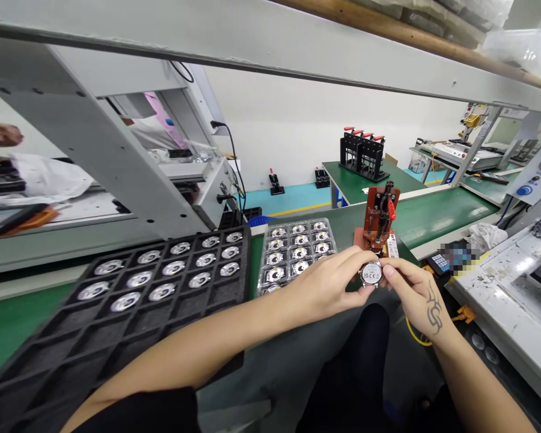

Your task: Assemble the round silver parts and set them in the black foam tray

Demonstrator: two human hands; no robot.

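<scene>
A round silver watch case [371, 273] with printed marks on its face-up back is held between both hands. My left hand [329, 279] pinches its left side with thumb and fingers. My right hand [410, 288] grips its right side, the thumb on the rim. Just behind the hands stands a red press fixture [379, 216] with a red-tipped lever. A clear plastic tray [288, 252] of round parts lies left of the fixture. Farther left is a black compartment tray [162, 313], with round metal parts in its back rows and bare compartments nearer me.
Black clamps with red handles [363, 153] stand on a green table behind. A blurred keypad device [451, 258] and crumpled white plastic [487, 236] lie to the right. Another person's hand [0, 133] shows at far left. A grey shelf beam [270, 51] crosses overhead.
</scene>
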